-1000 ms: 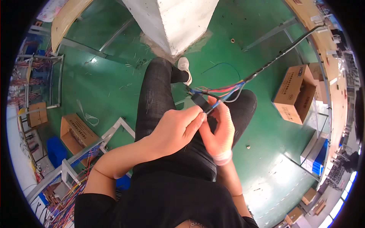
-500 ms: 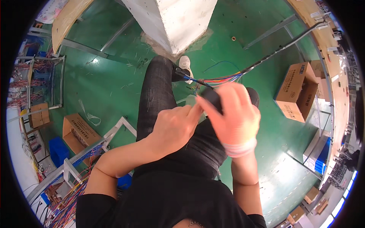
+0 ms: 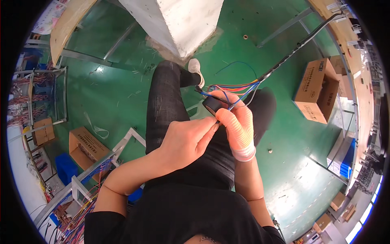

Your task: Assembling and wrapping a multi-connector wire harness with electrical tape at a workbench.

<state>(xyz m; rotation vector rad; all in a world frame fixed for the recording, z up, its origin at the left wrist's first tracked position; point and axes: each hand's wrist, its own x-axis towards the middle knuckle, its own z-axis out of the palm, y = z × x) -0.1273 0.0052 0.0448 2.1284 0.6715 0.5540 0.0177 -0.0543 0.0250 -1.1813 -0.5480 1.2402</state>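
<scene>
— What stands about me?

— On your left, an open cardboard box (image 3: 87, 148), its contents indistinct; next to it a blue bin (image 3: 66, 168), inside unclear. On your right, a squarish carton (image 3: 317, 90) gapes sideways, too shadowed to read.

— And my hands?

— Your left hand (image 3: 185, 142), bare, pinches the wires (image 3: 245, 87) near the roll. Your right hand (image 3: 237, 126), in a ribbed glove (image 3: 243, 138), grips the roll (image 3: 211, 105) between thumb and fingers: black, round, thick-walled, right in front of you.

— The wires themselves?

— Thin, multicoloured, loosely fanned, then gathered into a glossy black sleeve (image 3: 281, 61) reaching the wooden bench (image 3: 356, 61).
</scene>
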